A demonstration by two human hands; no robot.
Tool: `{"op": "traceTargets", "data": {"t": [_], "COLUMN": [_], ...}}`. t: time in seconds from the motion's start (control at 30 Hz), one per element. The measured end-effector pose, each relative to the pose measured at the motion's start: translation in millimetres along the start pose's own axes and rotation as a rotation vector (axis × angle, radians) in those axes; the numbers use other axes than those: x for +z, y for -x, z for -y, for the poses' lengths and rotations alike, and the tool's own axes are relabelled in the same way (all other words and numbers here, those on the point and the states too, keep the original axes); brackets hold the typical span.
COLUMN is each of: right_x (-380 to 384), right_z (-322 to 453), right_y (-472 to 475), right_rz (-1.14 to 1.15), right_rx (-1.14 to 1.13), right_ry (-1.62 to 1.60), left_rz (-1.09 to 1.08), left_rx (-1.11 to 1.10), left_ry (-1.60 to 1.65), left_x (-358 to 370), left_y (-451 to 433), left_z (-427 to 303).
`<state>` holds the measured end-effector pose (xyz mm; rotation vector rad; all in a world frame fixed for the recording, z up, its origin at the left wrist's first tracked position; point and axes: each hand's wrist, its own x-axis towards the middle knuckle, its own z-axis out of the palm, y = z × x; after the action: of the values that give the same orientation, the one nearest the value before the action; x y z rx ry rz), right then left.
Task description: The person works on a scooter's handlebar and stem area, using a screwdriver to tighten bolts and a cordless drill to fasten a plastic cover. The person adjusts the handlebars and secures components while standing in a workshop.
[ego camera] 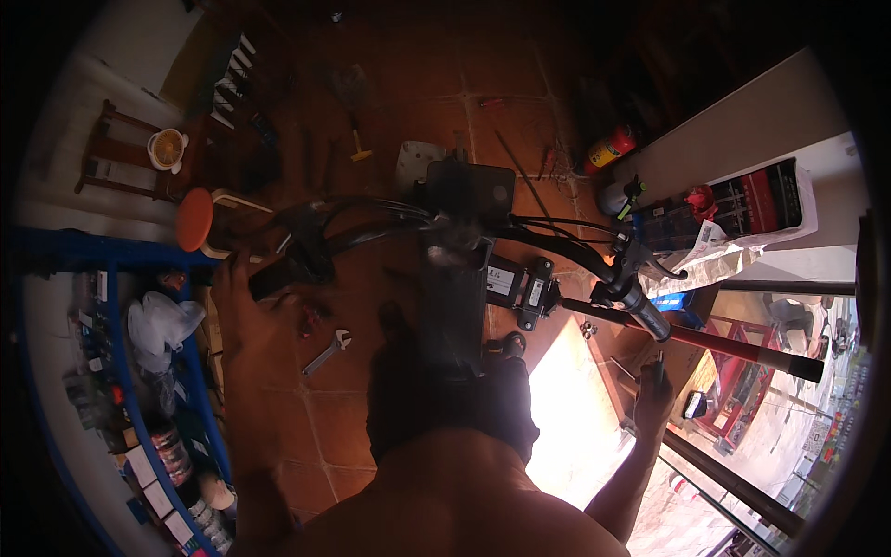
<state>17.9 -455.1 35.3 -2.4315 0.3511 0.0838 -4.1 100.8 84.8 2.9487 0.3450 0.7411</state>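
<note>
In front of me stands a bike-like vehicle with a black handlebar (376, 237), cables and a right brake lever (661, 268). My left hand (233, 285) is beside the end of the left handlebar grip (268, 278); blur and shadow hide whether its fingers close on it. Below the right handlebar grip (647, 313), and apart from it, my right hand (654, 400) holds a small hand tool (660, 363) with a dark handle. Black boxes with labels (534, 294) sit to the right of the dark central body (452, 313).
An adjustable wrench (327, 354) and a yellow-headed hammer (360, 146) lie on the tiled floor (341, 418). Blue shelving (129, 334) and an orange stool (195, 219) stand left. At right are a fire extinguisher (609, 150), a red-and-black pole (731, 344) and a red rack (738, 390).
</note>
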Motion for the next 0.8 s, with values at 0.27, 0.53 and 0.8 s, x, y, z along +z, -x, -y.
{"op": "traceTargets", "data": {"t": [0.27,0.53,0.8], "right_x": [91.7,204.0,220.2], "right_z": [113.2,151.2,160.6], "right_y": [24.9,-38.2,-55.2], "right_rz": [0.487,0.414,0.268], "right_rx": [-0.302,-0.600,-0.808], "right_ry": [-0.417,0.114,0.032], "left_rz": [0.569,1.001,0.840], "left_rx": [-0.486,-1.029,-1.384], "left_ry": [1.268,2.086,2.248], "left_x": [68.2,194.8,216.5], "left_y": [114.0,72.8,57.4], "left_z": [-103.6,-185.4,-195.7]}}
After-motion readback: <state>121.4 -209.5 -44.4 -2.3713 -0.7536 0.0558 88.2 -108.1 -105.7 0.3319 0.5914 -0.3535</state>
